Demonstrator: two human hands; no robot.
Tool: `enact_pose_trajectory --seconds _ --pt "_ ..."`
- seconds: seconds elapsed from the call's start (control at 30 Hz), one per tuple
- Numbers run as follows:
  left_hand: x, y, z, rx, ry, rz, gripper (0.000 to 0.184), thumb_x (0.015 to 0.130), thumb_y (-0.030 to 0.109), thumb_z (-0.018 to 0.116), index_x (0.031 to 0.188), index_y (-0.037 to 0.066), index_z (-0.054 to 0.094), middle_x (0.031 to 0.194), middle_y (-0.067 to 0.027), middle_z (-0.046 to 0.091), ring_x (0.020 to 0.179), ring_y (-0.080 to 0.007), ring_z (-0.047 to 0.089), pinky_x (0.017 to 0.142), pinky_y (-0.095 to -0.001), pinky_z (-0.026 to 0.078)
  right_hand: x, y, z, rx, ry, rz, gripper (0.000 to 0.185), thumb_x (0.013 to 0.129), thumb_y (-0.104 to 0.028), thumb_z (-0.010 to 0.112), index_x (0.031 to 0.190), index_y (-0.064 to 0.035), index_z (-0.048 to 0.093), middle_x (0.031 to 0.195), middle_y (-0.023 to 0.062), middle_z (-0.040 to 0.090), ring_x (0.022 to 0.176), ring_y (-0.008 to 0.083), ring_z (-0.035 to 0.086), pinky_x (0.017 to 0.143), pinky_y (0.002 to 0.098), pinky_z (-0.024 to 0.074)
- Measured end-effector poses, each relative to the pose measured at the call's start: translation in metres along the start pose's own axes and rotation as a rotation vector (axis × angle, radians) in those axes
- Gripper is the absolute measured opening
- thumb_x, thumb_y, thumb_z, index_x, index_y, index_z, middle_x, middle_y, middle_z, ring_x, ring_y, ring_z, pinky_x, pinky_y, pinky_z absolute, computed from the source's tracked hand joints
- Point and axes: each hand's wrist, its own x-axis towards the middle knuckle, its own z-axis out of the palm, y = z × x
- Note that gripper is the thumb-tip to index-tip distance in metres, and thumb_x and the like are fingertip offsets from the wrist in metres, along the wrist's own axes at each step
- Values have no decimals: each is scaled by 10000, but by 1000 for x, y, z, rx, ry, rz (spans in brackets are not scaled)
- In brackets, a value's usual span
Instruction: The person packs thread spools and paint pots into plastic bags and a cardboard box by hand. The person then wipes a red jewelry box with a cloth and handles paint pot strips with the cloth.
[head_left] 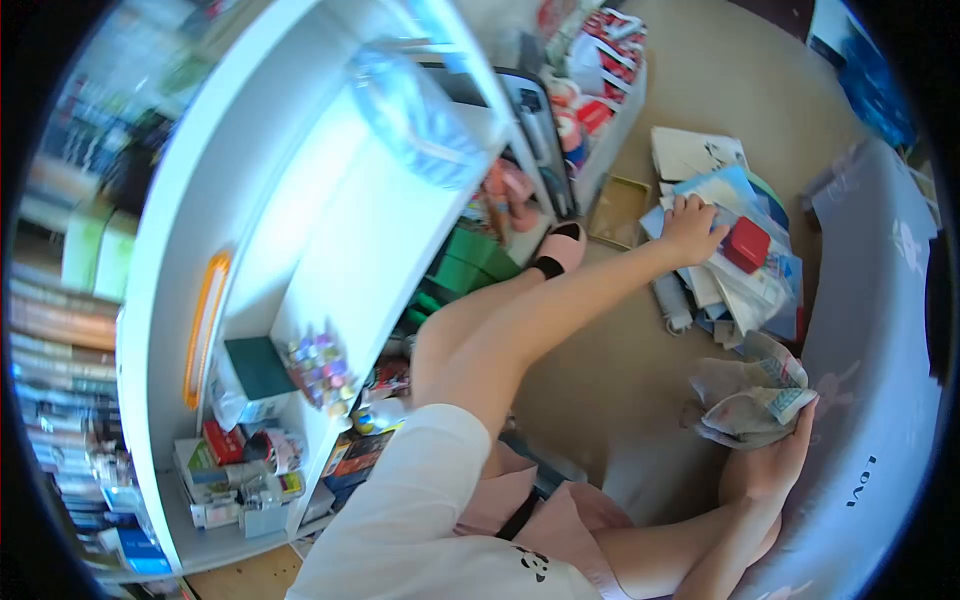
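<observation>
My left hand reaches out over a loose pile of papers and plastic packets on the floor. Its fingers are apart and rest on the pile's near side. Just right of the thumb sits a small red box. My right hand, close to the bed's side, grips a crumpled, see-through plastic bag with some print on it. What the bag contains, if anything, I cannot make out.
A white shelf unit stands on the left with a blue pouch. Beyond my foot is a shallow gold tray; a white panda-printed cover lies behind the pile. A bed with a lilac cover borders the right.
</observation>
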Motion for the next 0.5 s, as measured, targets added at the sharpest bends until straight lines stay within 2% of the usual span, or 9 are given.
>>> enact_pose_trajectory --seconds 0.03,0.1,0.13,0.2,0.27,0.33,0.4,0.47,0.5 --pt "-11 0 -19 16 27 2 361 757 341 500 981 60 530 1098 -164 422 1030 -341 361 848 -452 313 2 1 -7 -8 20 -11 414 885 -333 336 1188 -54 382 1184 96 411 1096 226 369 936 365 281" --pt "-32 -6 -66 25 -79 147 309 766 314 491 899 42 554 972 -148 508 932 -324 452 795 -414 363 6 1 -16 -76 -167 60 406 881 -336 348 1156 -42 400 1154 104 428 1059 232 397 917 367 297" --pt "-44 -6 -91 -57 -155 217 252 779 266 478 838 36 562 858 -147 545 814 -305 517 722 -379 405 7 4 -15 -97 -98 50 412 876 -350 355 1142 -40 406 1138 108 436 1043 237 407 910 372 302" --pt "-91 8 -137 -94 -192 222 208 786 225 475 845 46 561 849 -155 548 776 -301 532 678 -374 416 8 11 -3 -139 28 77 439 860 -387 371 1124 -39 408 1111 115 449 1036 252 411 912 385 299" --pt "-163 38 -190 55 -7 316 173 771 183 492 858 54 567 848 -131 556 797 -277 535 683 -356 421 11 11 4 -146 46 116 444 858 -390 371 1128 -40 406 1119 116 446 1045 257 406 917 390 294" --pt "-234 65 -229 172 231 240 226 715 156 560 921 64 550 894 -104 553 815 -297 518 731 -385 406 13 15 5 -175 23 132 401 866 -362 366 1107 -50 446 1092 112 492 1023 269 445 912 399 320" --pt "-295 43 -244 318 508 225 231 680 119 589 901 59 556 854 -85 557 787 -274 518 728 -376 408 20 21 8 -172 -1 139 401 868 -357 366 1112 -48 440 1103 114 483 1031 268 438 915 400 317" --pt "-361 28 -255 411 677 -108 245 620 84 636 854 57 570 789 -94 569 772 -273 520 710 -370 404 22 25 5 -168 1 143 401 869 -352 365 1118 -45 433 1114 117 475 1039 267 432 918 401 313" --pt "-388 20 -260 445 738 -160 272 601 82 651 860 65 571 804 -86 562 775 -270 511 701 -368 402 26 27 5 -170 26 132 396 871 -345 365 1120 -44 430 1127 116 464 1049 265 424 925 399 306"
